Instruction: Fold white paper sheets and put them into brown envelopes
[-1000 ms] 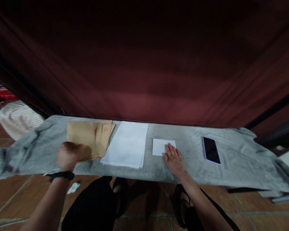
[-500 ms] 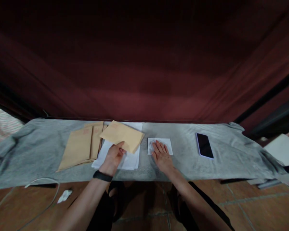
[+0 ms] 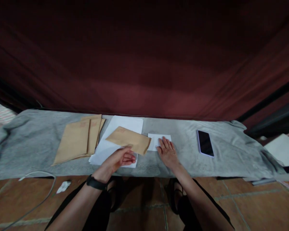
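My left hand (image 3: 122, 158) grips a brown envelope (image 3: 128, 137) at its near edge, thumb on top and fingers curled below. The envelope is tilted above a stack of white paper sheets (image 3: 106, 148), and its right corner comes close to a small folded white paper (image 3: 154, 141). On the right part of that folded paper lies my right hand (image 3: 168, 152), palm down with the fingers spread. Left of the sheets, several larger brown envelopes (image 3: 73, 139) overlap in a pile.
A phone (image 3: 205, 143) with a lilac edge rests on the grey cloth (image 3: 183, 131) covering the narrow table. A dark red curtain (image 3: 144, 80) hangs behind. On the tiled floor are a white cable (image 3: 53, 184) and a crumpled white tissue (image 3: 63, 186).
The brown envelope in my left hand has moved right, towards the folded paper, and tilted. My right hand has slid to the right on the folded paper. The view has shifted slightly.
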